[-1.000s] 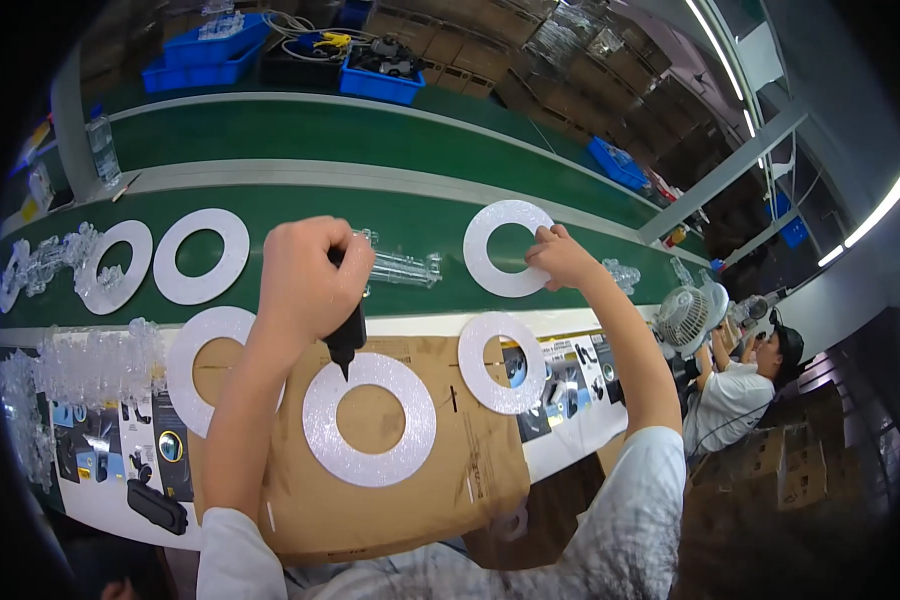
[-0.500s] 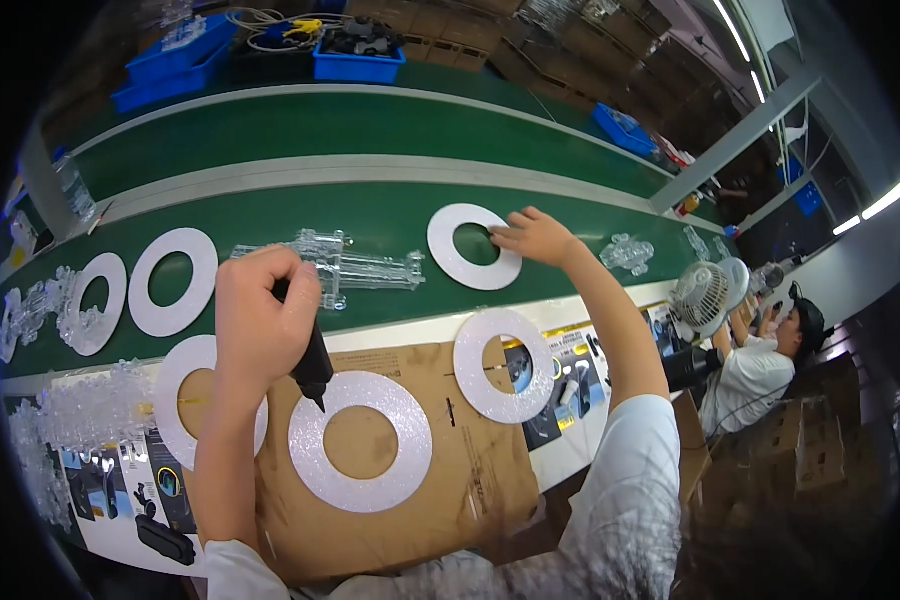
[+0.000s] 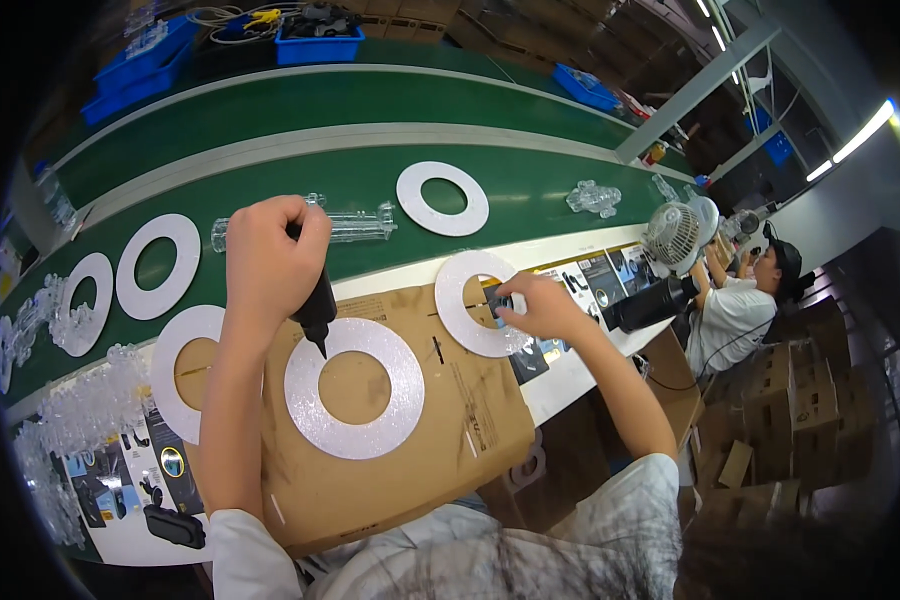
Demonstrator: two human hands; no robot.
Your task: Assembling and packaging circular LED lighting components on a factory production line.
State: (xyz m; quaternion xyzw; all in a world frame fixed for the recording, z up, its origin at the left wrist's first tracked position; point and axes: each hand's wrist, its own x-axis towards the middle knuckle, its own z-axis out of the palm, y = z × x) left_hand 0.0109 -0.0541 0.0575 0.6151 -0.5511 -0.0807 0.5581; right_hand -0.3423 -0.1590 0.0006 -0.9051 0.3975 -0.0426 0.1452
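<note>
Bottle (image 3: 316, 308) tip-down at your front ring (image 3: 303, 398)

Your left hand (image 3: 278, 255) is closed in a fist around the black bottle, its tapered tip pointing at the upper left of the front ring. Whether tip and ring touch, you cannot tell from this view. That white, glittery ring lies flat on the cardboard sheet (image 3: 440, 430) before you, bare cardboard showing through its hole.

Your right hand (image 3: 550, 306) has its fingers bent at the right side of a second ring (image 3: 454, 308), which overlaps the cardboard's upper right corner; you cannot tell whether they grip it. To your left, another ring (image 3: 166, 378) reaches over the sheet's left edge, partly behind your forearm.

Beyond, on the green surface (image 3: 320, 165), a far ring (image 3: 410, 200) lies by itself, and two more rings (image 3: 133, 280) lie at the left. A clear plastic part (image 3: 360, 226) extends behind your left hand; a clear piece (image 3: 594, 199) sits farther right. Clear parts (image 3: 100, 400) are heaped at your left. At your right are a black cylinder (image 3: 653, 304) and a pale fan (image 3: 672, 236).
</note>
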